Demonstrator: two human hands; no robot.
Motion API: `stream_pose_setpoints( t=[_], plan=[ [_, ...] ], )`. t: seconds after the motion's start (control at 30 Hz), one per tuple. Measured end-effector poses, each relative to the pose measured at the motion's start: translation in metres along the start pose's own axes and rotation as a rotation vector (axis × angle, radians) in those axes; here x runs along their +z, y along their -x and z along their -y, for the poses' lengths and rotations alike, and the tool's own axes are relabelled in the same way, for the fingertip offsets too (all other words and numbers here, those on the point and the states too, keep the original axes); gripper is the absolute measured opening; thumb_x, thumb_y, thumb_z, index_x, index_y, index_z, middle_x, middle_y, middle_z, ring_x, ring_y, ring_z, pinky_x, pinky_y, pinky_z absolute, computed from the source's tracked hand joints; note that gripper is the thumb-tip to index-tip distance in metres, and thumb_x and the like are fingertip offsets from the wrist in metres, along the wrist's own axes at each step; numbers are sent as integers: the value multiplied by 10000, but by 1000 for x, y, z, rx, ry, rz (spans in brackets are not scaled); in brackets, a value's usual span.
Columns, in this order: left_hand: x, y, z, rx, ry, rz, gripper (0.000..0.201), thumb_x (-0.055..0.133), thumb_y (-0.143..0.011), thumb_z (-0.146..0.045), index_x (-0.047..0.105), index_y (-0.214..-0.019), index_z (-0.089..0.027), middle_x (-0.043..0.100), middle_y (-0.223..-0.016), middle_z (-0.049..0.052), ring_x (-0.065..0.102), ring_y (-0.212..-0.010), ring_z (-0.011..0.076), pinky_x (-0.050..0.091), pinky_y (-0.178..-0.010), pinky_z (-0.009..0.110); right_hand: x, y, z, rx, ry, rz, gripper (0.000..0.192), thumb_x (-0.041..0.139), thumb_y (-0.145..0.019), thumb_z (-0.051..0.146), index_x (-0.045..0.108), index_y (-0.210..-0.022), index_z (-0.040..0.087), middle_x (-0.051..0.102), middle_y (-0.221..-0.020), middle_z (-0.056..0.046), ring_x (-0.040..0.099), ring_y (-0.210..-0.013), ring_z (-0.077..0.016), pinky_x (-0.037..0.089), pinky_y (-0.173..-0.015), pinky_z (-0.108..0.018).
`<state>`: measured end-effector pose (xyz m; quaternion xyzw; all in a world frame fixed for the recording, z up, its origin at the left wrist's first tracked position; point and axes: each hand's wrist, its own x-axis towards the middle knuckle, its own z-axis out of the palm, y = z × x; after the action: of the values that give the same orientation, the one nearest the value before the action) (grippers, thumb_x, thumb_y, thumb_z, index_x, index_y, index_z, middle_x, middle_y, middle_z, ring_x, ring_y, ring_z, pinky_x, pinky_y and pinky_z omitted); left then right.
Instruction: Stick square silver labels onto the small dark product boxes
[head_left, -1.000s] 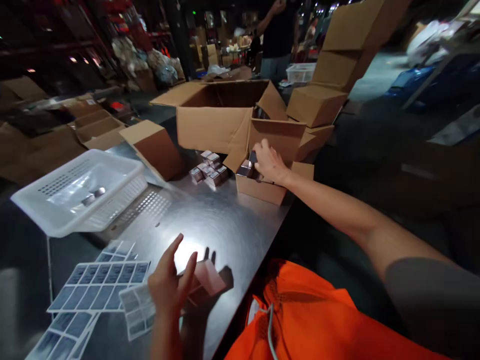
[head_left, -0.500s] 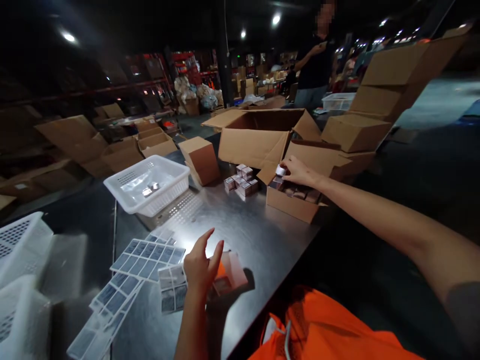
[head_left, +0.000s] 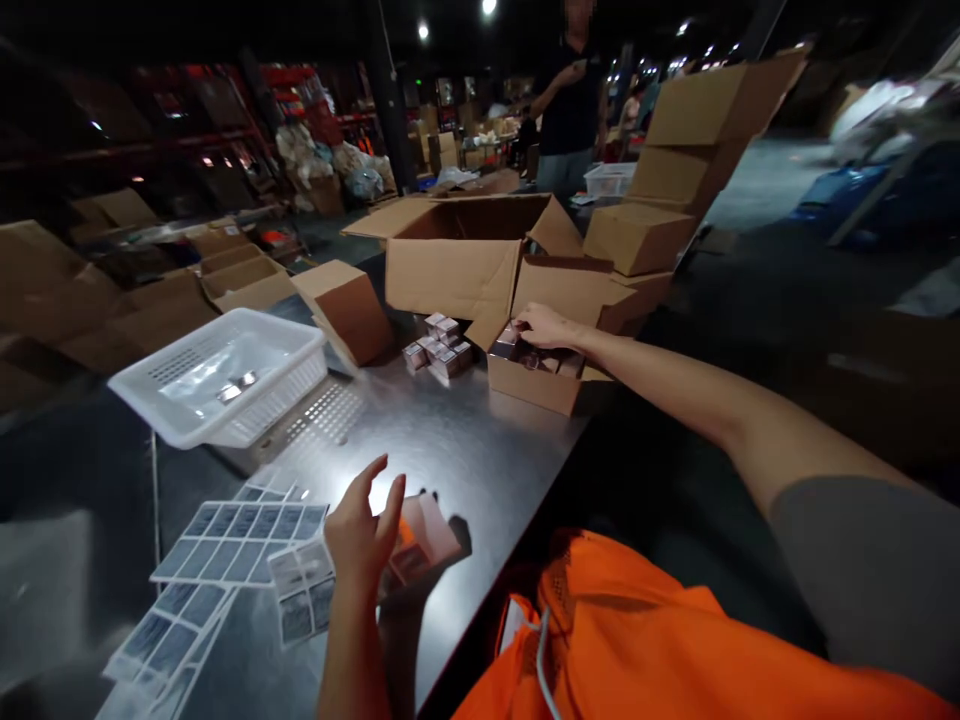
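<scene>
My left hand (head_left: 361, 525) hovers over the steel table, thumb and forefinger spread apart, with nothing between them. Behind it lies a small pinkish item with an orange patch (head_left: 409, 540), partly hidden by the hand. Label sheets (head_left: 240, 540) overlap to its left, and a smaller label sheet (head_left: 304, 590) is beside the wrist. My right hand (head_left: 546, 328) reaches into an open carton (head_left: 531, 386) of small packed items, fingers bent together at its left end. Whatever they pinch is small and mostly hidden. Several small boxes (head_left: 442, 350) stand grouped left of this carton.
A white plastic basket (head_left: 285, 385) with a clear bag stands at the left. Beyond the small boxes are an upright brown box (head_left: 349, 310) and a large open carton (head_left: 450, 275). Stacked cartons (head_left: 682, 170) rise at the back right. A person (head_left: 566, 110) stands behind.
The view has swung right, so everything sits further left. A small white-topped item seen at my right fingers is now lower or hidden in the carton. My left hand keeps its spread pose.
</scene>
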<state>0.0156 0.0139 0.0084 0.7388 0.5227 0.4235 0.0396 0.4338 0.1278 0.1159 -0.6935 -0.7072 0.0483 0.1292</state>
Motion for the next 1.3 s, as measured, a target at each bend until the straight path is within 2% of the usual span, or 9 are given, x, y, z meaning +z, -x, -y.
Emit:
stream_pose_setpoints(
  t=[0.13,0.27,0.4,0.53,0.67,0.9,1.0,1.17,1.3],
  plan=[
    [1,2,-5,-58,-17,-14,420,521,-982,-507,739,-1162,-195,806,-1109,88,782,-868,236,581,-770,342,-11,19,24,-82,-32,-23,252,620,-757,92,759,-963,137,711,-1024,-146,671,-982,-283,537,-907,-355],
    [4,2,-9,-143,-33,-116,397,445,-1019,-425,729,-1183,-201,798,-1140,100,779,-978,241,586,-811,348,11,58,98,-395,-348,-148,496,602,-886,255,624,-1374,171,605,-1358,-175,568,-1306,-338,443,-1162,-520],
    [2,1,-10,-184,24,-241,409,405,-1022,-404,722,-1172,-195,802,-1081,107,773,-893,219,575,-760,326,66,91,189,-765,-735,189,598,844,-764,377,649,-1327,327,706,-1266,-36,678,-1179,-246,564,-1072,-383],
    [-11,-5,-12,-330,-39,-236,413,370,-1027,-352,721,-1162,-181,790,-910,74,702,-680,172,471,-633,276,103,85,233,-704,-872,350,338,753,-822,177,716,-1125,324,760,-863,48,751,-823,-173,620,-779,-270],
    [-26,-14,-11,-514,-360,-80,360,409,-1021,-276,761,-1051,-207,686,-668,29,573,-581,175,268,-595,280,110,72,230,-547,-936,379,195,718,-875,220,727,-1067,249,776,-840,14,752,-829,-193,590,-791,-293],
    [-25,-18,-3,-630,-451,14,492,341,-1076,-394,767,-909,-212,733,-787,69,565,-643,188,220,-626,297,118,64,216,-518,-916,477,190,707,-923,295,718,-1095,213,778,-857,0,740,-830,-183,544,-811,-294],
    [-24,-18,-3,-630,-531,106,537,340,-1073,-452,774,-880,-201,730,-758,93,570,-629,205,211,-617,302,124,73,217,-580,-886,349,95,743,-911,292,725,-970,220,769,-984,-31,715,-966,-215,529,-931,-364],
    [-24,-21,3,-625,-614,254,519,421,-1039,-508,729,-770,-189,674,-664,107,557,-596,221,187,-606,304,117,65,212,-936,-876,140,100,689,-969,285,722,-895,226,712,-1085,-57,650,-1082,-210,485,-1035,-380],
    [-21,-27,-1,-527,-527,312,409,528,-1013,-438,681,-732,-182,665,-656,90,583,-618,216,206,-600,295,91,5,193,-627,-641,-183,139,708,-950,249,707,-1067,175,696,-1151,-113,626,-1137,-258,480,-1046,-413]
  ],
)
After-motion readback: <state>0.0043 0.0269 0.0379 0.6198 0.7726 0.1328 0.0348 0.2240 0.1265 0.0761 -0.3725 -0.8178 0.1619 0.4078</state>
